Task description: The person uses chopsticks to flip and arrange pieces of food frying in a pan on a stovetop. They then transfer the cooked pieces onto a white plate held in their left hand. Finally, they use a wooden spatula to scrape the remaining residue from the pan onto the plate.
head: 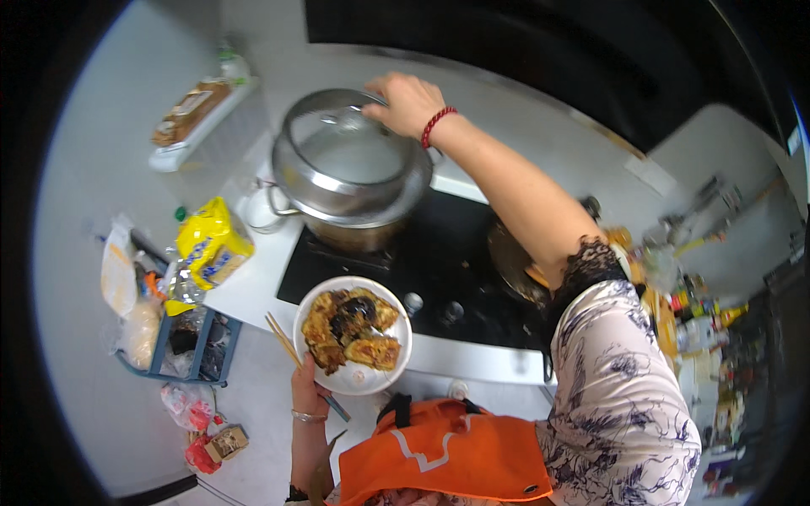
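Observation:
My left hand [306, 389] grips the near left rim of a white plate [357, 379]. On the plate lie browned, pan-fried food pieces [373, 351] and a dark, charred-looking one. A pair of chopsticks [283, 338] sticks out from the same hand, beside and under the plate. Across the hob, my right hand [408, 104] is at the far right rim of a glass pot lid [348, 152], thumb near its knob. Whether the fingers grip the lid cannot be told. The lid is on a large steel pot [357, 234] at the hob's back left.
A black glass hob [443, 253] is set in a white counter [253, 291]. Under my right arm sits a dark pan [516, 272]. At left are a yellow packet [215, 243], a white lidded jar [262, 212] and a blue-grey rolling cart [171, 373]. A dark range hood [506, 57] overhangs the back.

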Available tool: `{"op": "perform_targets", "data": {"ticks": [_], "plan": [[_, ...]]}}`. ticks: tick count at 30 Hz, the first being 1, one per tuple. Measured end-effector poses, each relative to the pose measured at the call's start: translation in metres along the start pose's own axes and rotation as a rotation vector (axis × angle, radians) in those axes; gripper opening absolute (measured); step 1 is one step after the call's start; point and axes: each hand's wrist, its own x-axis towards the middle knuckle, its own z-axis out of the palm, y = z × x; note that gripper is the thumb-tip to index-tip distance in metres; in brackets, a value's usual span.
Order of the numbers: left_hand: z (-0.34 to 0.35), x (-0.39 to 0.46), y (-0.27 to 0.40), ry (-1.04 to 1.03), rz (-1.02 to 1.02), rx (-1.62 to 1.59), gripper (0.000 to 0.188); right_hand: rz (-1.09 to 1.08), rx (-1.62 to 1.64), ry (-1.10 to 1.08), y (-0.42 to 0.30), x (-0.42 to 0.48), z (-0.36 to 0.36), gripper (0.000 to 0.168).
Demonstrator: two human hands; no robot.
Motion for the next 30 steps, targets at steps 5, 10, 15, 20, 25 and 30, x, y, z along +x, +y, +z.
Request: {"op": "perform_targets", "data": {"ticks": [5,10,15,20,25,30], "plan": [[-0.021,0.004,0.007,-0.061,-0.109,0.041,0.039,0.07,0.066,-0.146,-0.004,-0.09,-0.051,0.035],[-0.016,0.024,0.01,-0.174,-0.203,-0.018,0.038,0.407,-0.048,-0.659,0.048,-0.219,-0.079,0.035],[-0.017,0.024,0.014,-0.157,-0.247,-0.01,0.037,0.283,-0.198,-0.853,0.004,-0.313,-0.063,0.084],[-0.013,0.017,0.009,-0.011,-0.237,-0.062,0.034,0.136,-0.175,-0.837,-0.015,-0.324,-0.023,0.084],[-0.012,0.011,0.002,0.078,-0.251,-0.06,0.036,0.072,-0.062,-0.589,0.004,-0.301,0.007,0.04],[-0.007,0.0,-0.002,0.198,-0.247,-0.064,0.037,0.195,0.167,-0.444,0.067,-0.231,0.005,0.019]]}}
